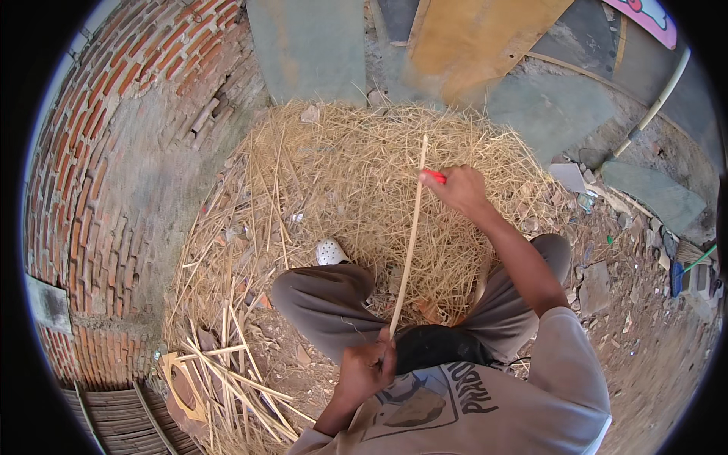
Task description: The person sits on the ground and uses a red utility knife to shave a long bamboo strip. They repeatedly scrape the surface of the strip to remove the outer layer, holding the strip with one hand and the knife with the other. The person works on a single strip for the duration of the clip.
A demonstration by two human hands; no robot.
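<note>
A long, pale bamboo strip (410,235) stands slantwise in front of me, its upper end over a heap of shavings. Low down by my lap, my left hand (368,366) is closed round the strip's bottom end. My right hand (460,189) reaches forward, closed on a small red-handled tool (434,176) that meets the strip a little below its tip. Whether the tool has a blade cannot be made out. Thin curly shavings (349,182) cover the ground beyond my folded legs.
Several split bamboo strips (235,379) lie in a pile at lower left, beside a cut wooden board (182,387). A brick wall (106,182) rises on the left. Flat panels (307,53) lean at the back. Rubble and a blue-headed brush (676,279) lie to the right.
</note>
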